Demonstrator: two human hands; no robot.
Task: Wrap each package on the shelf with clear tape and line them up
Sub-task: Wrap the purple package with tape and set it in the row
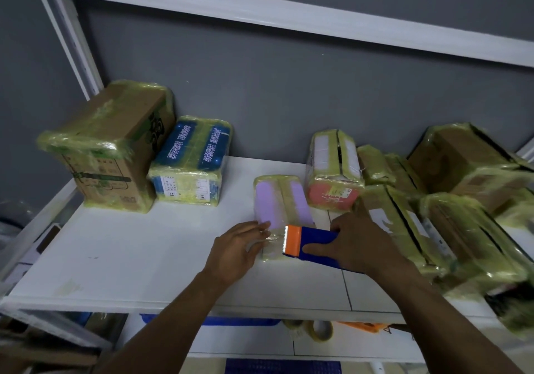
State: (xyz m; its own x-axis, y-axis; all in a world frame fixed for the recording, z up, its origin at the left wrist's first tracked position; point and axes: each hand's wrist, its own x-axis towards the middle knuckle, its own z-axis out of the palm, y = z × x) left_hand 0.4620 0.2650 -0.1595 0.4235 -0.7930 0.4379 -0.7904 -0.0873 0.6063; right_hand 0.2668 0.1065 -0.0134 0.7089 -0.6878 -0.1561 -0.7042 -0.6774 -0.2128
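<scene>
pkg [281, 200] mid shelf [144, 258], 2 boxes [109, 154] left, pile [448, 200] right

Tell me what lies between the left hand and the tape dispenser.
Head view: clear tape, stretched from the tape dispenser across the lilac package's near end.

I watch through one wide-angle camera worn on the head, facing forward and down onto the white shelf [130, 258] from close over its front edge. The left hand [237, 248] and right hand [357, 243] sit near mid-frame, and the grey wall [289, 90] fills the top.
</scene>
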